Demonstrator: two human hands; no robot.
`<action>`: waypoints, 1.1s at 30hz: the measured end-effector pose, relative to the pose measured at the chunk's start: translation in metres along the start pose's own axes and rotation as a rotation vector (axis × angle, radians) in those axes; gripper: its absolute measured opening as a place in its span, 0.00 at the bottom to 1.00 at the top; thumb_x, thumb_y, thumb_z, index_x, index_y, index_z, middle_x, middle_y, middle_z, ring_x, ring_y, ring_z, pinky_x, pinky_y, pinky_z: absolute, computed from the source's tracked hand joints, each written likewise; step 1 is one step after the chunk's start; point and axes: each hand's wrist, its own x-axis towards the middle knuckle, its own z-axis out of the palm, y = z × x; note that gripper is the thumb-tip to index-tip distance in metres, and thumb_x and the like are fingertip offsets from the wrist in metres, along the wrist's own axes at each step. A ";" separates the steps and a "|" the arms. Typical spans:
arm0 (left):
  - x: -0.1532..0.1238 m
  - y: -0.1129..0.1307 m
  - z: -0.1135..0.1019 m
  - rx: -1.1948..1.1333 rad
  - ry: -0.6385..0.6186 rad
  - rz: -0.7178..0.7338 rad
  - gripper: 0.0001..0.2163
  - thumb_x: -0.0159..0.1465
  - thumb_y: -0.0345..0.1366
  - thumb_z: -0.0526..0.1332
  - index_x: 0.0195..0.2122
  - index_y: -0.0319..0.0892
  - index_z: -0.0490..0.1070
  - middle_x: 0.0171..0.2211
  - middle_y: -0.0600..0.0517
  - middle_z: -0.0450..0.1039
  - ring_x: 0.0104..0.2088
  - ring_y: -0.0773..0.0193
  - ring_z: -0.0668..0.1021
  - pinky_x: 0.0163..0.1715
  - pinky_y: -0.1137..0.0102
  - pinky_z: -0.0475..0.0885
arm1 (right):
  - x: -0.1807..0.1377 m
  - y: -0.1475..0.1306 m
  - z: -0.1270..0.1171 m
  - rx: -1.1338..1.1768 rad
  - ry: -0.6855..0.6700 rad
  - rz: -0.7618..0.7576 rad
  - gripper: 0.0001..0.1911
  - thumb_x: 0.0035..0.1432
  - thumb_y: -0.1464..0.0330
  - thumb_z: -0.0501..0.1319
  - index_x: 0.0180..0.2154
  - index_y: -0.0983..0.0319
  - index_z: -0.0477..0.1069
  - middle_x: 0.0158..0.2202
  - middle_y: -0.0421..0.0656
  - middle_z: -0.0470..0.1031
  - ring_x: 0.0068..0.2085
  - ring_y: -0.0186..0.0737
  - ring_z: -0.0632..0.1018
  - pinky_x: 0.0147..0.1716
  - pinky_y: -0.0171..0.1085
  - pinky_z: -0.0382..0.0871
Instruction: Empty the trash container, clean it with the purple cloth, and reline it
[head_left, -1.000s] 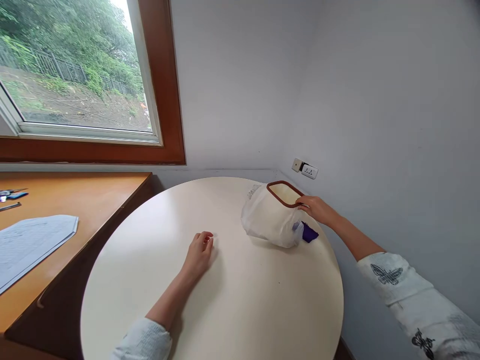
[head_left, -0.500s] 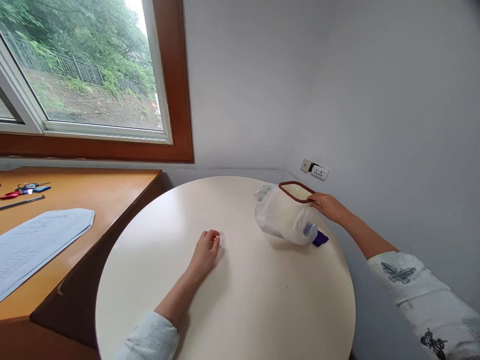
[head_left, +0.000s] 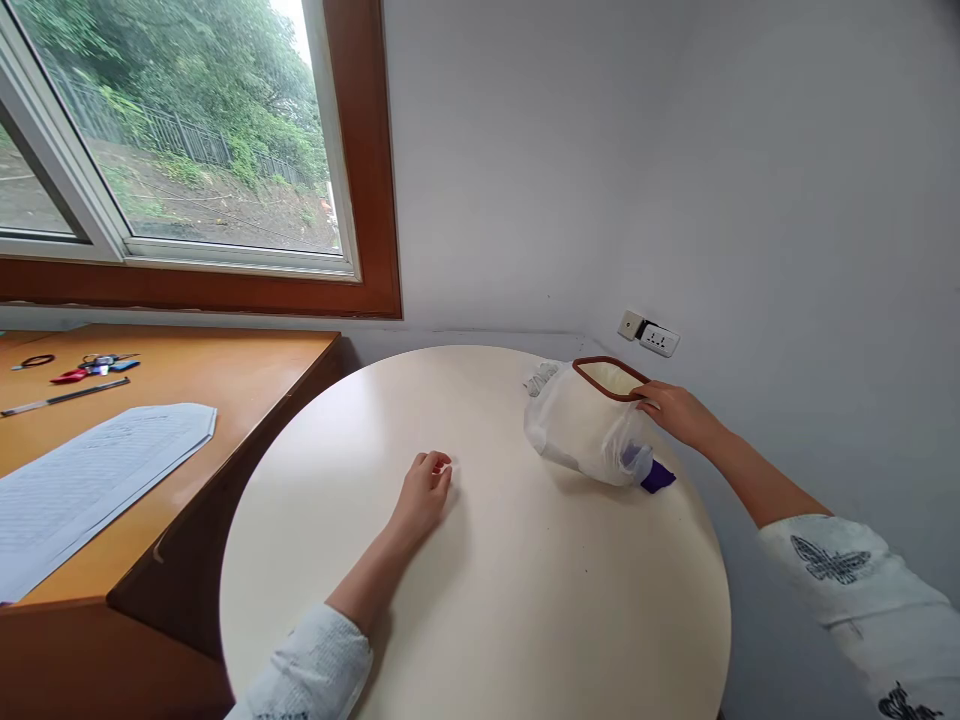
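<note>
On the right of the round table stands a small pale bin with a brown rim, its sides covered by a thin white plastic bag. My right hand reaches in from the right and grips the near right corner of that rim. Below it, a purple piece sticks out beside the bunched plastic at the bin's lower right. My left hand rests by the tabletop left of the bin, apart from it, holding nothing; its fingers are loosely bent, with the thumb away from them.
An orange-brown desk stands at the left, carrying written paper sheets, a pen and a bunch of keys. Behind the table are a wall socket and a window.
The view has turned slightly left, so the whole scene sits farther right and more of the desk shows. Both hands and the bin hold nearly the same places on the table.
</note>
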 end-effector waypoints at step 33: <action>0.008 -0.004 0.002 0.036 -0.015 -0.014 0.10 0.61 0.33 0.48 0.33 0.44 0.68 0.38 0.51 0.65 0.31 0.67 0.71 0.33 0.70 0.67 | -0.038 -0.187 0.105 0.349 -0.347 -0.403 0.31 0.63 0.52 0.40 0.64 0.55 0.42 0.66 0.41 0.44 0.65 0.39 0.46 0.63 0.46 0.35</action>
